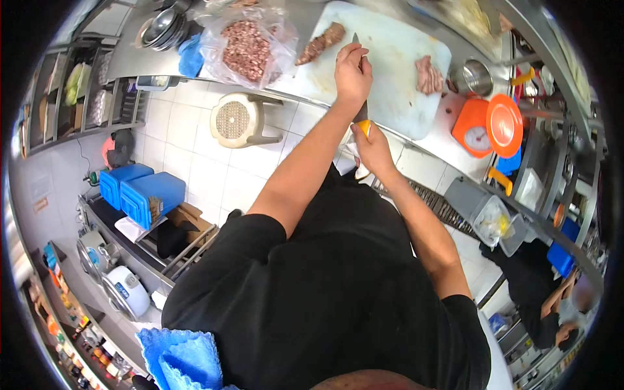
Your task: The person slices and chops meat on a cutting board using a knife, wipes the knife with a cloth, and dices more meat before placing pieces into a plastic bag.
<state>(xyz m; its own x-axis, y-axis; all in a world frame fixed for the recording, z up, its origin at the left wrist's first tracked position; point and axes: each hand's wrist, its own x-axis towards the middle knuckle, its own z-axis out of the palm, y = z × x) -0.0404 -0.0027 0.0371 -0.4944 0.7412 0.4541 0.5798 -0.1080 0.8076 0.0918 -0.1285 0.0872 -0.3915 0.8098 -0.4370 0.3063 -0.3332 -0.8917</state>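
Note:
My right hand [374, 151] is closed round the yellow handle of a knife [363, 115], close to my body at the counter's edge. The blade points away from me and passes beneath my left hand [353, 77]. The fingers of that hand are bent together over the blade, and the tip shows just past them. Under both lies a white cutting board [390, 65]. A long brown piece of meat [321, 44] rests on its left part, and thin pink meat strips [429, 75] lie at its right edge.
Left of the board stands a plastic bag of diced meat [247, 51], beside a blue cloth [190, 56] and stacked metal bowls [164, 29]. To the right are a metal bowl [474, 78] and an orange scale [473, 133]. A stool [237, 120] stands below; another person [530, 286] is at lower right.

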